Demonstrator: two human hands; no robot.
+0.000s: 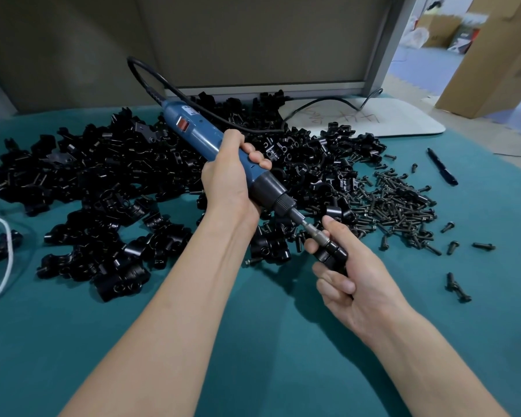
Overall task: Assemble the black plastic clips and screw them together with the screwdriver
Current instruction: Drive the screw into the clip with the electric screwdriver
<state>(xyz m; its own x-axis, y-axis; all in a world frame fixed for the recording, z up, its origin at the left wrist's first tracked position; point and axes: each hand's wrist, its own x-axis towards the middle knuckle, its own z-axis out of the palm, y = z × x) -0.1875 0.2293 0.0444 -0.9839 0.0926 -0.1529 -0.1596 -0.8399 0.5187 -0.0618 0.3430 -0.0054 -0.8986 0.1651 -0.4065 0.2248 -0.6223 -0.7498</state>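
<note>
Driving a screw now, by the look of it. Tabletop [253, 341] carries a big heap of clips [109, 182] across its far-left half, with the screws [397, 206] spread toward the right edge. Our left hand [229, 182] is wrapped round the screwdriver [211, 145] low on its blue body, just above the black collar. The tool is tilted over the middle of the tabletop, cord end up and away from us. Our right hand [352, 281] grips the clip [333, 254] off the surface, just beside the heap's near edge, thumb and forefinger up by the bit [309, 227]. Bit tip is hidden by the clip and fingers, so we cannot tell whether it sits in a screw head.

To do it well:
- Put bit and screw on one axis. The tool comes in at a slant and could cam out.
- Squeeze the clip halves flush so the thread catches both.
- Get our fingers off the spinning shank.
- Push lightly and stop once the head seats. Plastic likely strips if overdriven.

Pen [442, 167] near the right edge is out of the way.
</note>
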